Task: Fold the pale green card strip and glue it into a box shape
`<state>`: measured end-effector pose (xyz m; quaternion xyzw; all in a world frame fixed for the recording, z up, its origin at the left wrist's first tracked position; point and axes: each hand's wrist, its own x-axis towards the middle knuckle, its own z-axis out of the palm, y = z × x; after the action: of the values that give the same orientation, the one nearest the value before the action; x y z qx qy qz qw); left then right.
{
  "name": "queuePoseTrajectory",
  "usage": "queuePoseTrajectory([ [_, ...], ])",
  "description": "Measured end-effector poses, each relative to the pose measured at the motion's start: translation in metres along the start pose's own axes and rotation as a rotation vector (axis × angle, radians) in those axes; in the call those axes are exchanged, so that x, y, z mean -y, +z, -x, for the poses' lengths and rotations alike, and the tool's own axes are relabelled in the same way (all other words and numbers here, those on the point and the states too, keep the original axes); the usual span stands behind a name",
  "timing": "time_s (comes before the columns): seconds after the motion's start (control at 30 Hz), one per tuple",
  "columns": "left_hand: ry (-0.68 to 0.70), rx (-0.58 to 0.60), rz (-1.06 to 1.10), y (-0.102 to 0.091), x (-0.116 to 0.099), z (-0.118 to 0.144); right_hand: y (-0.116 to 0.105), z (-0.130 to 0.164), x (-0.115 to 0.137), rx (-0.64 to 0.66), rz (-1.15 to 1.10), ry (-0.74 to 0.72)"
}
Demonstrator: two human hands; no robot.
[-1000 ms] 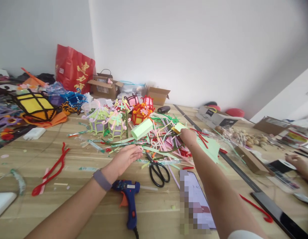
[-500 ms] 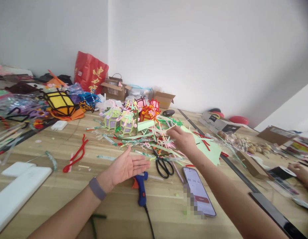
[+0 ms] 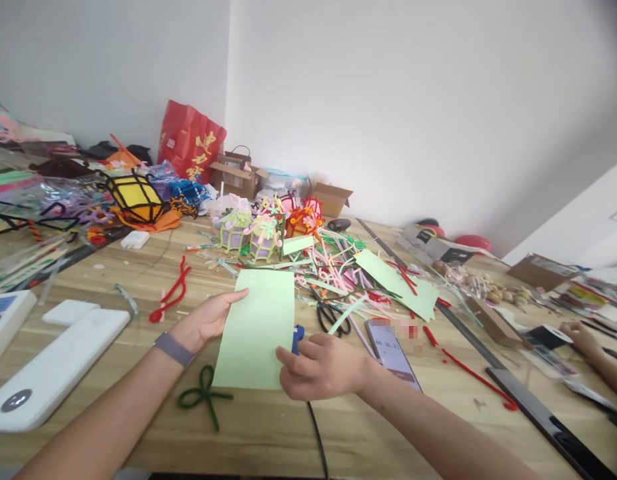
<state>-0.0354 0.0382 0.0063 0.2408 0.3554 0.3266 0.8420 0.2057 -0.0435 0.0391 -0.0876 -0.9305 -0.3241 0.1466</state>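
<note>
Here, bench (image 3: 138, 347): pale wood planks, craft-littered.
Room: white walls.
Left hand (image 3: 206, 321): flat against green sheet (image 3: 256, 327).
Right hand (image 3: 321, 367): pinching sheet's corner.

Plain white walls (image 3: 388, 100) meeting in a corner (soft daylight) behind a cluttered wooden table (image 3: 268, 433).
</note>
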Motion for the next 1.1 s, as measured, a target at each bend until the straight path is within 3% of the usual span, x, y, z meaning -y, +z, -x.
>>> queuePoseTrajectory([
  [0.17,0.165,-0.097,0.159,-0.013,-0.015,0.004,0.029,0.011,-0.041,0.089,0.052,0.139],
  [0.27,0.243,-0.173,0.238,-0.016,-0.024,0.007,0.058,0.02,-0.067,0.26,-0.072,0.28],
  [0.33,0.228,-0.184,0.26,-0.015,-0.025,0.008,0.078,0.025,-0.074,0.306,-0.148,0.365],
  [0.47,0.13,-0.168,0.254,-0.01,-0.017,0.005,0.096,0.024,-0.057,0.125,-0.254,0.665],
  [0.53,0.102,-0.17,0.247,-0.007,-0.013,0.002,0.092,0.021,-0.043,0.002,-0.29,0.696],
  [0.6,0.069,-0.154,0.24,-0.004,-0.009,0.0,0.083,0.016,-0.03,-0.066,-0.273,0.621],
  [0.8,0.038,-0.112,0.184,-0.002,-0.006,-0.001,0.053,0.005,-0.013,-0.016,-0.283,0.439],
  [0.93,0.152,-0.102,0.138,-0.008,-0.004,-0.003,0.038,0.006,-0.007,0.076,-0.633,0.52],
  [1.03,0.118,-0.073,0.032,-0.011,0.002,-0.006,0.032,0.007,-0.002,0.037,-0.975,0.602],
  [1.1,0.17,-0.085,-0.05,-0.01,0.007,-0.007,0.033,0.007,0.0,-0.038,-1.148,0.662],
])
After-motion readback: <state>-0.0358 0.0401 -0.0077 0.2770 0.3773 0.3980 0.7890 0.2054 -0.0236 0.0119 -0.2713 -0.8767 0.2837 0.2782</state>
